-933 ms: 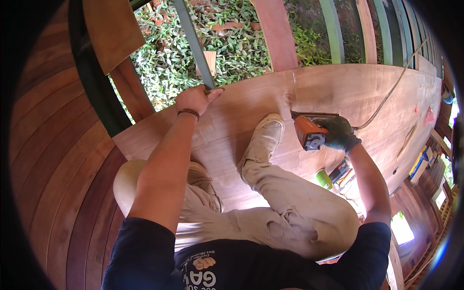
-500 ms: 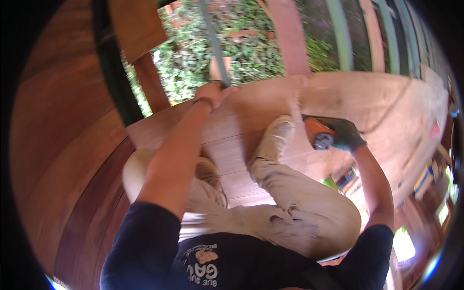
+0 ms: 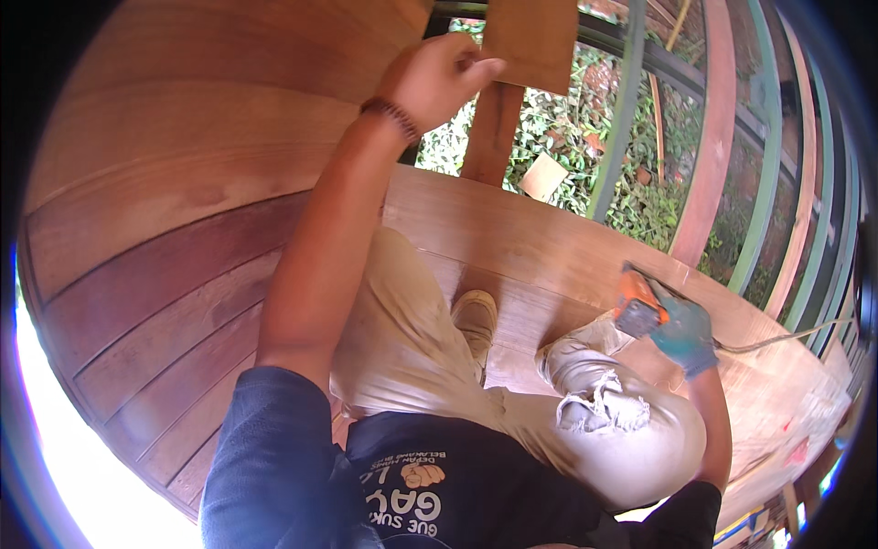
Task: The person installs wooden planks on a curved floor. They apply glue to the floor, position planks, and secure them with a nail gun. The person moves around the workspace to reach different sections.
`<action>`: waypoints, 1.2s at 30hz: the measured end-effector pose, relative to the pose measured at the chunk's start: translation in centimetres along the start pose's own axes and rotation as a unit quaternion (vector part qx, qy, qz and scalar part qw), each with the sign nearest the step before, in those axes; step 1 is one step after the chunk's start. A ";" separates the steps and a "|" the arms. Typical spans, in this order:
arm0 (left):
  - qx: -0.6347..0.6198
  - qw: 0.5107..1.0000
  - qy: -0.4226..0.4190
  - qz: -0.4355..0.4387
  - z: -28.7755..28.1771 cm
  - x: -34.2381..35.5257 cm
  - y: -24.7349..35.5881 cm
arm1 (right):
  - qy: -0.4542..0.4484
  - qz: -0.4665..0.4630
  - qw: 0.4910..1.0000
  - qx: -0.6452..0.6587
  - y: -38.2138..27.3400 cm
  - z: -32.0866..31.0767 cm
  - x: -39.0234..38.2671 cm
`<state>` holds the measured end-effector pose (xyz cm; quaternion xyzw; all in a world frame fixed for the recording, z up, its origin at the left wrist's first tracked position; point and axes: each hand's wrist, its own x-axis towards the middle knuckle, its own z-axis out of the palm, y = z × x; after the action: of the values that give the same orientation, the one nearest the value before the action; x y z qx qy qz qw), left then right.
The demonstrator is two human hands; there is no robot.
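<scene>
My right hand (image 3: 683, 336), in a teal work glove, is closed around an orange and dark power sander (image 3: 640, 306). The sander rests on the pale wooden boards (image 3: 549, 240), to the right of my feet, close to the boards' far edge. A cord runs from it to the right. My bare left hand (image 3: 437, 80), with a beaded bracelet at the wrist, is raised at the upper middle. Its fingers are loosely curled and the thumb sticks out; nothing shows in it. It is nearest to a brown wooden panel (image 3: 530, 46) and a dark upright.
Reddish-brown plank walling (image 3: 174, 247) curves along my left. Beyond the boards stand green (image 3: 622, 119) and brown slats (image 3: 713, 137), with leafy plants (image 3: 585, 110) and a loose wood piece (image 3: 543, 177) behind them. My bent legs (image 3: 631, 439) in torn beige trousers are between my arms.
My left hand has let go of a slat at the boards' edge and moved up and left. The view has swung left. My right hand keeps hold of the sander.
</scene>
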<state>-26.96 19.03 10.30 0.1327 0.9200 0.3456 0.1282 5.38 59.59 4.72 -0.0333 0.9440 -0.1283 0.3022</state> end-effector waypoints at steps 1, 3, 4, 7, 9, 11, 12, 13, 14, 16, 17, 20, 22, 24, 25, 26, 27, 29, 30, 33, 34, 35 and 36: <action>0.003 0.999 0.034 0.015 -1.8 -1.5 -1.2 | -0.015 -0.017 1.000 -0.005 -2.1 -1.2 1.7; 0.031 0.995 0.090 0.023 -4.1 -5.5 -2.9 | -0.032 -0.060 0.998 -0.005 -6.6 -2.9 5.0; 0.034 0.996 0.082 -0.005 -5.1 -6.7 -3.1 | -0.034 -0.088 0.996 0.000 -8.7 -3.6 6.3; 0.051 0.996 0.056 -0.038 -6.9 -8.8 -2.2 | -0.076 -0.145 0.986 -0.010 -13.9 -5.4 9.6; 0.090 0.994 0.066 -0.019 -6.7 -8.6 -1.2 | -0.101 -0.174 0.980 0.001 -17.0 -6.1 11.2; 0.022 0.997 0.067 0.027 -6.1 -7.8 -0.8 | -0.120 -0.187 0.974 0.040 -19.2 -6.6 12.4; -0.012 0.998 0.045 0.039 -5.8 -7.1 -1.1 | -0.126 -0.161 0.979 0.020 -20.2 -6.6 13.3; -0.028 0.997 0.068 0.016 -5.6 -7.1 -1.1 | -0.133 -0.135 0.982 -0.002 -20.7 -6.6 14.0; -0.044 0.997 0.063 0.008 -6.0 -5.7 -1.9 | -0.139 -0.099 0.985 -0.016 -21.5 -6.8 15.7; -0.066 0.995 0.072 -0.021 -5.4 -6.4 -2.2 | -0.156 -0.109 0.981 -0.037 -21.9 -6.2 16.4; -0.067 0.994 0.077 -0.027 -5.4 -6.3 -2.3 | -0.167 -0.121 0.978 -0.035 -21.9 -6.0 16.8; -0.070 0.993 0.085 -0.032 -5.4 -6.0 -2.5 | -0.189 -0.088 0.972 -0.105 -21.8 -5.7 17.3; -0.087 0.991 0.105 -0.014 -5.4 -5.2 -2.7 | -0.179 -0.086 0.977 -0.074 -21.8 -5.9 17.5; -0.091 0.992 0.088 -0.020 -5.1 -4.8 -2.8 | -0.171 -0.069 0.981 -0.054 -21.7 -6.5 17.6; -0.093 0.992 0.082 -0.026 -5.1 -4.6 -2.9 | -0.162 -0.055 0.984 -0.041 -21.6 -7.0 17.7; -0.091 0.992 0.066 -0.052 -5.0 -4.5 -3.0 | -0.154 -0.043 0.987 -0.030 -21.5 -7.3 17.9; -0.106 0.991 0.065 -0.041 -4.9 -4.4 -3.0 | -0.127 -0.041 0.991 -0.023 -21.2 -7.7 18.1; -0.100 0.992 0.060 -0.041 -4.8 -4.4 -3.1 | -0.081 -0.042 0.996 -0.008 -20.7 -7.9 18.8; -0.101 0.992 0.070 -0.017 -4.8 -4.4 -3.1 | -0.086 -0.032 0.996 -0.006 -20.4 -7.9 19.2; -0.102 0.992 0.045 -0.053 -4.8 -4.4 -3.1 | -0.093 -0.072 0.993 0.003 -20.0 -7.2 20.5; -0.107 0.992 0.051 -0.041 -4.8 -4.4 -3.1 | -0.117 -0.076 0.990 0.004 -20.0 -6.9 20.7; -0.113 0.992 0.055 -0.030 -4.9 -4.3 -3.1 | -0.125 -0.075 0.989 0.002 -20.0 -7.0 21.1; -0.122 0.991 0.059 -0.023 -4.8 -4.3 -3.2 | -0.172 -0.076 0.982 -0.006 -20.0 -6.8 21.2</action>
<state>-25.03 12.41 12.29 0.0745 0.8798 0.4593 0.0970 -16.11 38.80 3.43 -0.1281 0.8734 -0.1375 0.4492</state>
